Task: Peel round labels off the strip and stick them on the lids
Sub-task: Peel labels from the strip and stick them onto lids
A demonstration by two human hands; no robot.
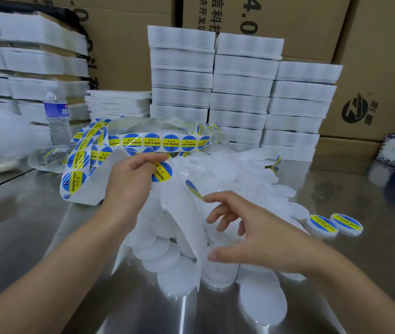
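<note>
A blue-and-yellow round label (194,189) stands half lifted off the white backing strip (184,225), just above the heap of plain white lids (167,259); my left hand (129,179) pinches the strip beside a second label (162,172), I judge to keep it taut; my right hand (259,235) is spread and holds nothing, its index fingertip at the lifted edge, ready to peel; 2 labelled lids (321,222) sit apart on the steel table (35,225).

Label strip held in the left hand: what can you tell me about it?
The label strip is a long glossy white backing carrying round blue labels with a yellow band reading SOLDERING PASTE. It loops in loose tangles behind the pile of white lids. The left hand pinches it; a mostly bare stretch hangs down by the right hand.
</note>
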